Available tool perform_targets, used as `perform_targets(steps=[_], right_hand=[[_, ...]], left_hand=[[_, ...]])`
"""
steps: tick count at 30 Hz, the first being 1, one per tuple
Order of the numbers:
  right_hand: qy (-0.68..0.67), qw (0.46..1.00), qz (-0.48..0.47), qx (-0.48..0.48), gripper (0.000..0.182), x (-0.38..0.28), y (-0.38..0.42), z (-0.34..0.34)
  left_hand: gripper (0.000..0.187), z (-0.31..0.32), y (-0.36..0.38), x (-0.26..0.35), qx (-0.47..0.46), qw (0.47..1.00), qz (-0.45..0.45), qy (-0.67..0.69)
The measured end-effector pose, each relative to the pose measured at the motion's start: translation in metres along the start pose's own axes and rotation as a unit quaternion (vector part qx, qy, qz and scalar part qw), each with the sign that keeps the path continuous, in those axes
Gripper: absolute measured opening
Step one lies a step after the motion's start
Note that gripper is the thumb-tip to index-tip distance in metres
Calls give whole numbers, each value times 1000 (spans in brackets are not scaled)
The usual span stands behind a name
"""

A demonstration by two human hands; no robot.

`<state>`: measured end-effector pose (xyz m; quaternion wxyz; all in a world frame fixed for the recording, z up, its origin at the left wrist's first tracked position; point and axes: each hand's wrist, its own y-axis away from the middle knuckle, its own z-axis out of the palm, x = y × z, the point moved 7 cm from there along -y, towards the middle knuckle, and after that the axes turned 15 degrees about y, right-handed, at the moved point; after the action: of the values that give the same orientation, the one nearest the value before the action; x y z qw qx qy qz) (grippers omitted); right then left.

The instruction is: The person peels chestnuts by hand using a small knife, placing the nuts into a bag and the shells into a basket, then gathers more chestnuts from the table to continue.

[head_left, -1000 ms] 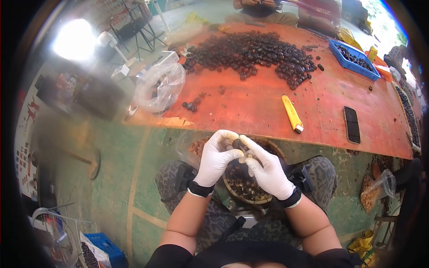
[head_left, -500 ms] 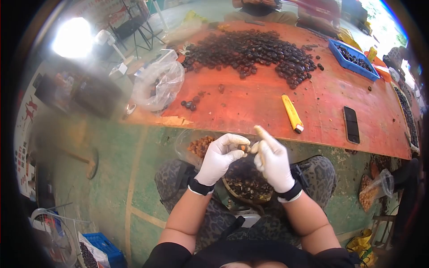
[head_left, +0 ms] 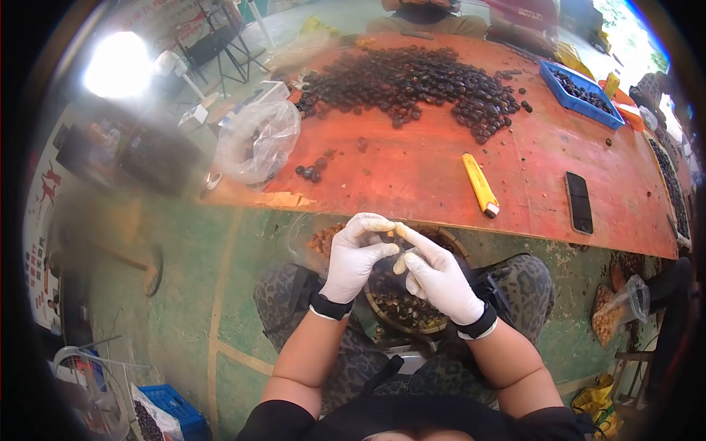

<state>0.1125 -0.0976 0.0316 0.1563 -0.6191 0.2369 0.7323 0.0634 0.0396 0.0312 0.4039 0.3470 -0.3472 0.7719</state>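
Note:
In white gloves, both of my hands meet just below the table's near edge. My left hand [head_left: 353,259] is closed, its thumb and fingers pinching a dark-shelled nut [head_left: 390,234] with a bit of orange showing. My right hand [head_left: 440,278] has its index finger stretched to the nut, touching it or nearly so. The other right fingers are curled together, and what they hold is too small to make out. Beneath the hands, between my knees, dark shell pieces [head_left: 412,312] lie in a round basket. Orange-brown shelled kernels [head_left: 323,239] sit in a clear bag left of it.
A large heap of dark nuts [head_left: 412,81] covers the back of the red table [head_left: 397,176]. On the table also lie a yellow cutter [head_left: 480,185], a phone [head_left: 579,203], a plastic bag [head_left: 257,143] and a blue tray [head_left: 581,95]. Another person [head_left: 426,18] sits opposite.
My right hand has moved left and its raised index finger has come down to the nut. My left hand still pinches the nut, a little farther left.

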Motion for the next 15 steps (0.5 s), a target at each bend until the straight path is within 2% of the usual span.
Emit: perform_targets(steps=[4, 10, 15], right_hand=[[0, 1000, 13, 11, 53, 3, 1, 0], [-54, 996, 36, 58, 51, 5, 2, -3], [2, 1000, 19, 18, 54, -3, 4, -1]], left_hand=[[37, 5, 0, 5, -15, 997, 38, -65], [31, 16, 3, 7, -9, 993, 62, -103], [29, 10, 1, 6, 1, 996, 49, -76]])
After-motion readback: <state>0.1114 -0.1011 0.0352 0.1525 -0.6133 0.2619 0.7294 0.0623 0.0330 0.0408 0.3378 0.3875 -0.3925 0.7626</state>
